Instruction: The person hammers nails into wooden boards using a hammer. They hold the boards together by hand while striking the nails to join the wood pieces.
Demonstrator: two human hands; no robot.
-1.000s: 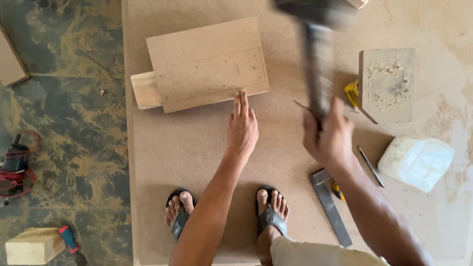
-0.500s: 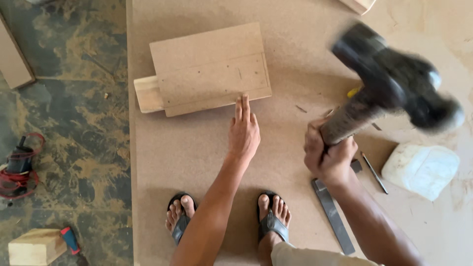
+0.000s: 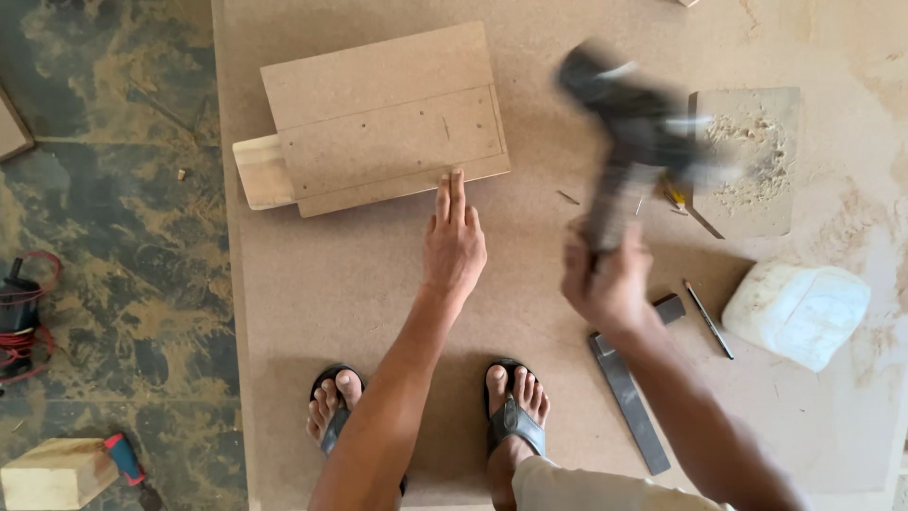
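Note:
My left hand (image 3: 454, 238) lies flat on a large brown fibreboard sheet (image 3: 359, 284), its fingertips touching the near edge of a stack of fibreboard panels (image 3: 383, 118). A pale wood block (image 3: 260, 172) sticks out from under the stack on its left. My right hand (image 3: 605, 282) grips the handle of a hammer (image 3: 629, 132), whose dark head is blurred in mid-swing above the sheet, right of the stack.
A small board covered in sawdust (image 3: 752, 156) lies at the right, with a white plastic bag (image 3: 796, 310) below it. A metal square (image 3: 629, 388) and a pencil (image 3: 709, 320) rest near my right hand. My sandalled feet (image 3: 511, 412) stand on the sheet. A power tool (image 3: 19, 312) sits on the floor at the left.
The hammer swung from upright, out to the right, and now back up and left over the sheet. My left hand stayed at the panel edge.

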